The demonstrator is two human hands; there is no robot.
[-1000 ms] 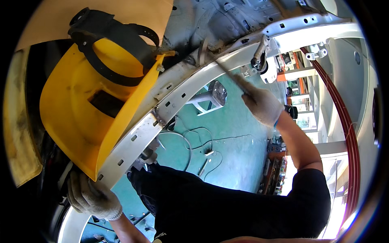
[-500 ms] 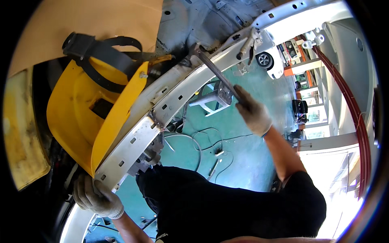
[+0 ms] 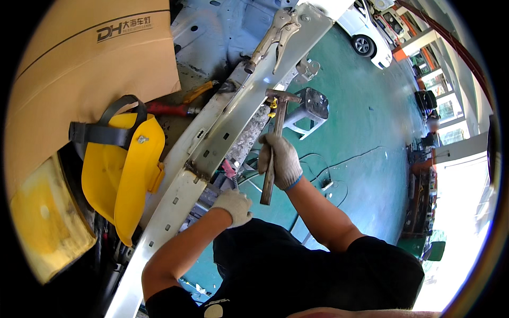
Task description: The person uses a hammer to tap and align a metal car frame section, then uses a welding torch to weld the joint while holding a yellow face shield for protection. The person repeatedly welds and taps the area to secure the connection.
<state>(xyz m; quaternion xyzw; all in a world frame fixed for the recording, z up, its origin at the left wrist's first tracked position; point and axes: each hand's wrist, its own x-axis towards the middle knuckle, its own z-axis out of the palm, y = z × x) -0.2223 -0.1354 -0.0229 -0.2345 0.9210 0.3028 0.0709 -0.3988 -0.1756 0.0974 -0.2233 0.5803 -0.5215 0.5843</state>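
Observation:
A hammer (image 3: 279,124) stands upright in my gloved right hand (image 3: 283,159), which is wrapped round the middle of its handle. Its head is at the top, beside the pale metal rail (image 3: 183,200) of the vehicle body. My gloved left hand (image 3: 233,206) is lower and to the left, close to the rail's inner edge, with its fingers curled in. Whatever those fingers may hold is hidden. Farther up, locking pliers (image 3: 273,40) are on the rail. A yellow welding mask (image 3: 140,169) with a black headband rests left of the rail.
A cardboard sheet (image 3: 90,69) covers the upper left, above a worn yellow panel (image 3: 50,222). A red-handled tool (image 3: 168,109) lies by the mask. Beyond the rail are a grey stool (image 3: 313,106), cables (image 3: 344,164) on the green floor and a white car (image 3: 366,34).
My right hand has drawn the hammer down toward me, turning it more upright. My left hand has left the rail's near end and moved up and right. The view has shifted.

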